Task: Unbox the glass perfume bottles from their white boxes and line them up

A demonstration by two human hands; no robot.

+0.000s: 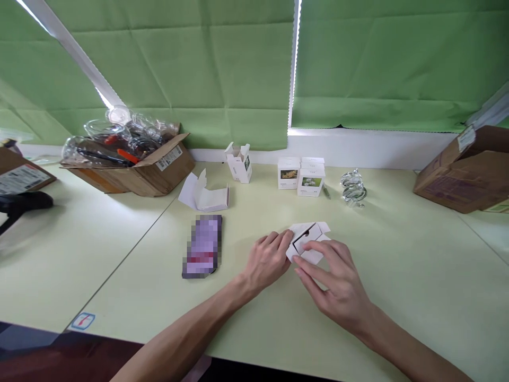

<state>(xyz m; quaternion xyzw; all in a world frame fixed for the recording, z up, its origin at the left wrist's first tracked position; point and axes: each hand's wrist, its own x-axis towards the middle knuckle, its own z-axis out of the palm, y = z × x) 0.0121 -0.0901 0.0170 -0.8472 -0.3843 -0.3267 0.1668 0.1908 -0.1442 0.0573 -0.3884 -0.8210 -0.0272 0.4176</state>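
A small white carton (308,236) with open flaps lies on the pale green table (397,265) in front of me. My left hand (268,260) grips its left side with curled fingers. My right hand (336,278) rests on its near side, fingers pressing on the cardboard. Both hands hold the carton down against the table.
A phone (202,246) lies left of my hands. Behind are an open white carton (204,196), an upright open one (240,162), three closed small boxes (302,175), a pen (326,191) and a clear crumpled wrapper (353,188). Cardboard boxes stand at back left (135,170) and right (465,170).
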